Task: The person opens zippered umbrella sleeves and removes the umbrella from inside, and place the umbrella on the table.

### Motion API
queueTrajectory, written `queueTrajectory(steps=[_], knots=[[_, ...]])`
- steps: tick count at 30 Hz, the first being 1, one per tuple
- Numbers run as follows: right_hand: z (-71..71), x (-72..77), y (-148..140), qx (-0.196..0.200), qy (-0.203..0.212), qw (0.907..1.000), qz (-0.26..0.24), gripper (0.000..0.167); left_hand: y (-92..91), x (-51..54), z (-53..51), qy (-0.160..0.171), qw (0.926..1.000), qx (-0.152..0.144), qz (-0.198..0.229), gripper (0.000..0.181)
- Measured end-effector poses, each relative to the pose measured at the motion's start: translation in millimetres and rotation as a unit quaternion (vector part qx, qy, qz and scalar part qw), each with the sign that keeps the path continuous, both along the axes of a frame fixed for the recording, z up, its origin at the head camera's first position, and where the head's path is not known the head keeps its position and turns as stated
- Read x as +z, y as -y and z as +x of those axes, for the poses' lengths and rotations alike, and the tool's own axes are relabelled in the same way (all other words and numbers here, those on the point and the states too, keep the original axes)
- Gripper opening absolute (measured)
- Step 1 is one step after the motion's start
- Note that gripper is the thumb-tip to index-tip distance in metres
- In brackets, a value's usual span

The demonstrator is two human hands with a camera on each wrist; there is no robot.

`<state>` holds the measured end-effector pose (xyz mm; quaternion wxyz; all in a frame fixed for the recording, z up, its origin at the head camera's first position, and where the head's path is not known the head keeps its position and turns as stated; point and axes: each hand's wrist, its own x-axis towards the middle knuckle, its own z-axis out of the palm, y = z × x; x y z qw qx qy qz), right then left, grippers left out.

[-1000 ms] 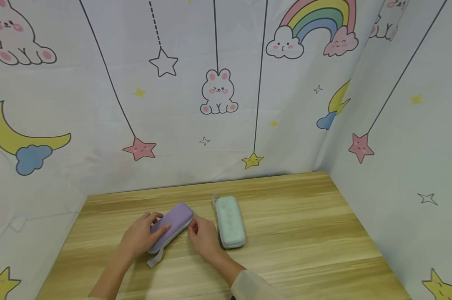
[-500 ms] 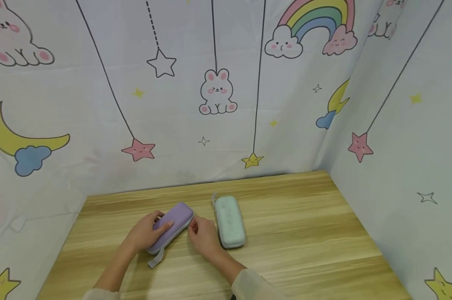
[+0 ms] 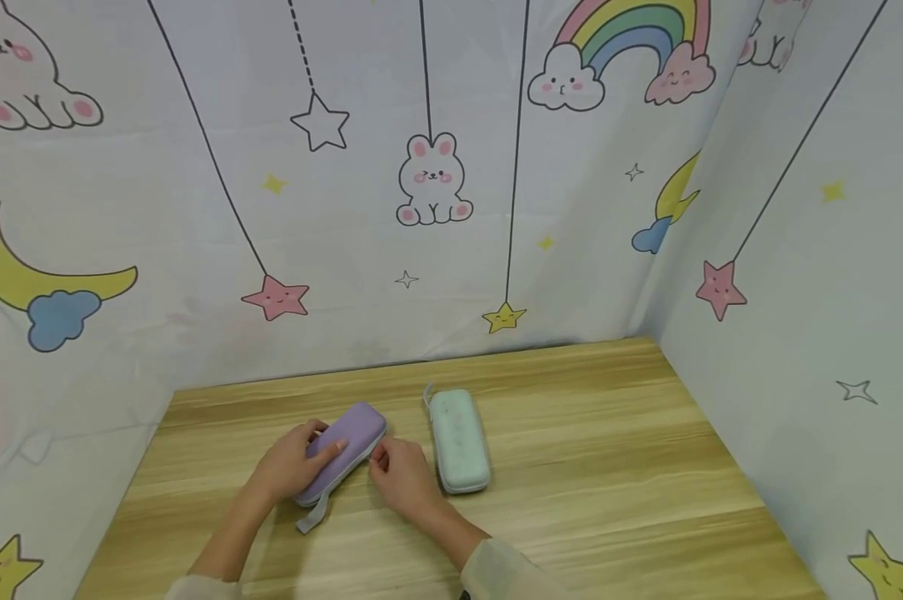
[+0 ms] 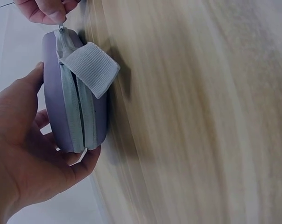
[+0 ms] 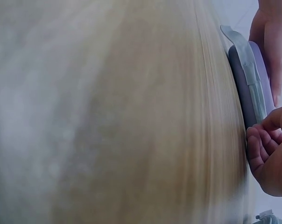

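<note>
A purple zippered case (image 3: 356, 428) lies at a slant on the wooden table, a grey strap (image 3: 313, 515) hanging from its near end. The left hand (image 3: 286, 465) grips the case, thumb on top and fingers around the far side. In the left wrist view the zipper (image 4: 80, 112) shows a narrow gap between its two tracks, and the other hand (image 4: 48, 10) pinches the metal zipper pull (image 4: 61, 29). The right hand (image 3: 406, 477) has its fingers curled at the case's right side; in the right wrist view its thumb and finger meet at the zipper edge.
A mint green case (image 3: 461, 442) with a thin loop at its far end lies just right of the right hand. The wooden table (image 3: 609, 433) ends at a white patterned cloth (image 3: 346, 225) behind and at the sides.
The right hand has moved slightly left and nearer along the purple case's side. The left hand's thumb has slid a little over the case since the first frame, its grip kept.
</note>
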<state>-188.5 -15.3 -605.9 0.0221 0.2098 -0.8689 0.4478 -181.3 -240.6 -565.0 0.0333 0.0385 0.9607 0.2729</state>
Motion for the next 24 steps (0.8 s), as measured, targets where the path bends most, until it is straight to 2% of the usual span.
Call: queueTrajectory(steps=[15, 24], knots=[[6.9, -1.5, 7.3, 0.034, -0.033, 0.9989, 0.005, 0.015, -1.6, -2.3, 1.1, -0.007, 1.0000, 0.005, -0.002, 0.061], [15.2, -5.1, 16.5, 0.060, -0.045, 0.9968, 0.025, 0.015, -3.0, 0.0, 3.1, -0.007, 1.0000, 0.003, -0.003, 0.060]])
